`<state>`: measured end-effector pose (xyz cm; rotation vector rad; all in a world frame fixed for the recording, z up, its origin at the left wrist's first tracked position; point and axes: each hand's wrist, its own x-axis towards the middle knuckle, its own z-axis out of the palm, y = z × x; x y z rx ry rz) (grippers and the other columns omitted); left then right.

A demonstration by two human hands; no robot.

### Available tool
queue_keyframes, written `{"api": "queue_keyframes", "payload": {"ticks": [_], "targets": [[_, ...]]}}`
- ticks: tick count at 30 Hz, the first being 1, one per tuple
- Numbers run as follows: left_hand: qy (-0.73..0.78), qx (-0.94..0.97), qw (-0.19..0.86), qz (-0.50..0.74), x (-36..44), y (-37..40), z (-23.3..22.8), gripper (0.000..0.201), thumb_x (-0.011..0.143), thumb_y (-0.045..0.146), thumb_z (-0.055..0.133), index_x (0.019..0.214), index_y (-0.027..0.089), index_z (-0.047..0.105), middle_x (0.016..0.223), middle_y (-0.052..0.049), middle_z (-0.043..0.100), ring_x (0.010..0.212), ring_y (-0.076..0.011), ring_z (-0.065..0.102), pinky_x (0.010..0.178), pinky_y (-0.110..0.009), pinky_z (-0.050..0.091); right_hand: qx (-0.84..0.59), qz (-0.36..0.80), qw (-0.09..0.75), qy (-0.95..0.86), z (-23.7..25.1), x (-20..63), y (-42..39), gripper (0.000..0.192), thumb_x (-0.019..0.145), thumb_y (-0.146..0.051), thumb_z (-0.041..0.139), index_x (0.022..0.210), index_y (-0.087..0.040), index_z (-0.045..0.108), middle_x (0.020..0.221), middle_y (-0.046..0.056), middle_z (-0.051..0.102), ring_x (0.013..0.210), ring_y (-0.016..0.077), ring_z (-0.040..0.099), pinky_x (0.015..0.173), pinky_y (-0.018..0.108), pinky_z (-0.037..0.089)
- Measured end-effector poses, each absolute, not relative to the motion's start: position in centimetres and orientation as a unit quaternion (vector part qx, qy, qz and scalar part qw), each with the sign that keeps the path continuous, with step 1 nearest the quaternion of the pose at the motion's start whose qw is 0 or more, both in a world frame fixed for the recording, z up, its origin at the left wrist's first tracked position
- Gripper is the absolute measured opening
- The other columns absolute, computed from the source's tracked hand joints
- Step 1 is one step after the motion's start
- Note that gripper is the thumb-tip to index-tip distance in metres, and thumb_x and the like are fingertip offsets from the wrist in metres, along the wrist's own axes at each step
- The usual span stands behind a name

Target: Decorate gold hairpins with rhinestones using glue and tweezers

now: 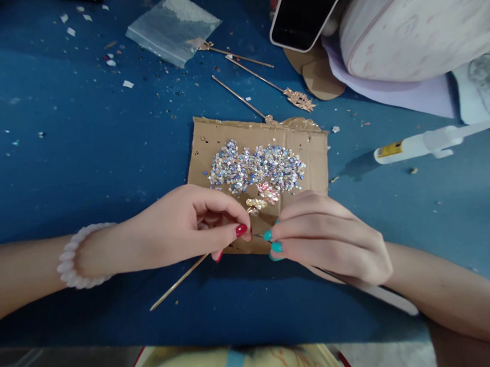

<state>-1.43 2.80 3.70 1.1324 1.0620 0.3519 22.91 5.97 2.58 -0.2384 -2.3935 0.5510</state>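
Observation:
My left hand (190, 224), with red nails and a pale bead bracelet (83, 255), is closed on a hairpin (180, 281) whose thin gold stick slants out toward the lower left. Its head end is hidden in the fingers. My right hand (328, 236), with turquoise nails, pinches what look like metal tweezers (390, 298), the pale rounded end sticking out under the wrist. Their thin tip reaches my left fingertips. Just beyond both hands, a pile of blue, white and silver chips (256, 164) covers part of a cardboard piece (199, 153), with pink flakes (268, 193) and yellowish flakes (256, 204) nearer me.
Several gold hairpins (298, 99) lie behind the cardboard, near a clear zip bag (161, 33). At right is a white glue-like bottle or applicator (414, 145). A phone (306, 13) leans by a large pale rounded object (417, 30). White scraps (128, 84) dot the blue table.

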Motion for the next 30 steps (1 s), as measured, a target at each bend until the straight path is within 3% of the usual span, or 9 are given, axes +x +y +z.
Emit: {"api": "queue_keyframes", "payload": {"ticks": [10, 22, 30], "targets": [[0.454, 0.535, 0.692, 0.169, -1.7, 2.9, 2.8, 0.012, 0.082, 0.017, 0.064, 0.089, 0.018, 0.073, 0.061, 0.005, 0.066, 0.054, -0.0069, 0.062, 0.053, -0.012, 0.049, -0.096, 0.200, 0.340, -0.914, 2.3, 22.9, 6.0, 0.007, 0.089, -0.014, 0.068, 0.091, -0.019, 0.066, 0.089, 0.005, 0.077, 0.090, 0.0172, 0.072, 0.077, 0.032, 0.065], [0.476, 0.502, 0.705, 0.155, -1.5, 2.8, 3.6, 0.013, 0.082, 0.015, 0.063, 0.089, 0.017, 0.073, 0.062, 0.006, 0.065, 0.056, -0.0064, 0.061, 0.056, -0.012, 0.048, -0.075, 0.200, 0.323, -0.922, 2.8, 22.9, 6.2, 0.002, 0.090, -0.013, 0.066, 0.091, -0.014, 0.067, 0.089, 0.010, 0.078, 0.090, 0.0195, 0.071, 0.077, 0.035, 0.066], [0.473, 0.512, 0.701, 0.151, -1.5, 2.7, 3.6, 0.013, 0.084, 0.016, 0.062, 0.090, 0.017, 0.073, 0.065, 0.005, 0.066, 0.057, -0.0060, 0.061, 0.057, -0.012, 0.049, -0.064, 0.195, 0.296, -0.933, 3.3, 23.2, 6.6, 0.016, 0.098, -0.015, 0.053, 0.091, -0.020, 0.067, 0.092, 0.007, 0.078, 0.089, 0.0171, 0.072, 0.078, 0.032, 0.066]]}}
